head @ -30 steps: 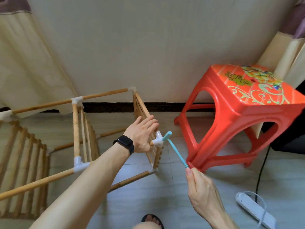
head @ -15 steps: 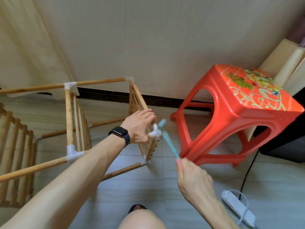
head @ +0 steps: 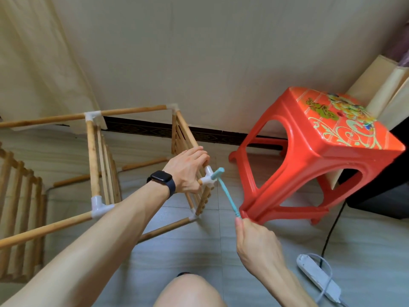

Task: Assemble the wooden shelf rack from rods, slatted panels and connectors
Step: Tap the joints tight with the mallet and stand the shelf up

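Observation:
The wooden rack frame (head: 93, 156) stands on the floor at centre left, its bamboo rods joined by white plastic connectors. My left hand (head: 188, 169), with a black watch on the wrist, grips the top rod of the right slatted side panel (head: 179, 138), just beside a white corner connector (head: 207, 179). My right hand (head: 256, 244) holds the handle of a small turquoise mallet (head: 225, 191). The mallet's head touches that corner connector. Another slatted panel (head: 20, 196) hangs at the far left.
A red plastic stool (head: 314, 156) stands close to the right of the rack. A white power strip (head: 318, 278) with a black cable lies on the tiled floor at lower right. A cream wall and curtain are behind. My knee (head: 188, 291) shows at the bottom.
The mallet swung away from the corner connector half a second ago and its head is back against it. My left hand has stayed on the top rod. The view shifted slightly.

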`<state>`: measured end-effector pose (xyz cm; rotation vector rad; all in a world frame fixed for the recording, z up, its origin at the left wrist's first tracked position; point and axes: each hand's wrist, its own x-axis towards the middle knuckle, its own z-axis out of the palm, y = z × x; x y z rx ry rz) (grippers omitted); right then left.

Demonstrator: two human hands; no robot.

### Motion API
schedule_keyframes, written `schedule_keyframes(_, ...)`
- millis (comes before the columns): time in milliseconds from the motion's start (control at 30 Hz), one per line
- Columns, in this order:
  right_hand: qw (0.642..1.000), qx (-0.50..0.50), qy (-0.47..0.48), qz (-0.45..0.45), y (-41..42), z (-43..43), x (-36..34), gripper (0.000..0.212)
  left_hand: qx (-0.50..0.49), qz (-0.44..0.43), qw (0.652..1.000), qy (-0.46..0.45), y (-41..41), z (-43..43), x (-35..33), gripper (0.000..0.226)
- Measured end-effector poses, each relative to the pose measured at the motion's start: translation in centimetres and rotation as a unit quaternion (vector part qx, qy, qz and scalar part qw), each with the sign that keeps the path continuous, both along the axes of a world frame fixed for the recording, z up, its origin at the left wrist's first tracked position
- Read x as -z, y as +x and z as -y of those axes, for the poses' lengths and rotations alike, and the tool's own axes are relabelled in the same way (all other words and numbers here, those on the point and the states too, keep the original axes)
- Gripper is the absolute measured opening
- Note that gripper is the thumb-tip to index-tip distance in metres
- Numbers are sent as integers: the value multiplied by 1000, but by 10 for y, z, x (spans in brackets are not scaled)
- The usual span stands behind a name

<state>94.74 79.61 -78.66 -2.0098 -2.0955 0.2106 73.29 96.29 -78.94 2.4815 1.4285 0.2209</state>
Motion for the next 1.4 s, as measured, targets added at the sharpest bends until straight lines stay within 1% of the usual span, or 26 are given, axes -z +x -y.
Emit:
schedule_keyframes(33, 1000, 4, -1, 0, 1, 2, 4, 49, -1, 2, 1000, 1, 0, 2, 1, 79)
schedule_keyframes(100, 995, 43, 44, -77, 7, 11, 8, 49, 6, 4, 1000, -5, 0, 8, 2, 80)
schedule_keyframes(233, 983, 61, 82, -151, 3, 5, -2, 52, 9, 24, 1000, -16, -6, 30, 2, 81)
schedule_keyframes(367, 978, 63, 88, -176, -9, -5, -10, 51, 65, 36, 997, 2, -14, 74, 3, 81)
schedule_keyframes(467, 976, 60, 89, -188, -21, -12, -14, 43, 115, -3, 993, 16, -28, 106, -7, 83)
schedule_keyframes(533, 977, 56, 82, -190, -30, -15, -15, 44, 127, -11, 992, 22, -40, 116, -16, 83)
schedule_keyframes(600, 976, 49, 71, -199, -37, -18, -15, 46, 89, -5, 995, 39, -49, 111, -23, 84)
schedule_keyframes(667, 975, 38, 69, -206, -43, -23, -15, 46, -19, -4, 998, 56, -56, 92, -27, 91)
schedule_keyframes(733, 976, 31, 63, -207, -49, -30, -15, 45, -152, 0, 987, 50, -60, 67, -29, 103)
schedule_keyframes(800, 976, 18, 52, -211, -56, -38, -15, 43, -257, 12, 966, 6, -64, 41, -29, 118)
schedule_keyframes(867, 976, 9, 43, -213, -60, -46, -18, 43, -311, 17, 949, -56, -65, 20, -25, 131)
schedule_keyframes(933, 976, 3, 40, -213, -62, -56, -21, 43, -324, 3, 941, -98, -63, 6, -20, 139)
schedule_keyframes(1033, 979, -5, 35, -202, -62, -72, -25, 42, -329, -36, 937, -110, -60, -8, -10, 142)
schedule_keyframes(1200, 986, -35, 28, -160, -60, -107, -24, 42, -340, -39, 935, -94, -56, -18, -4, 131)
schedule_keyframes(1333, 993, -71, -12, -92, -58, -133, -22, 42, -348, -20, 935, -64, -47, -16, 2, 121)
schedule_keyframes(1400, 994, -91, -16, -61, -57, -144, -26, 42, -353, -6, 934, -45, -47, -15, 7, 117)
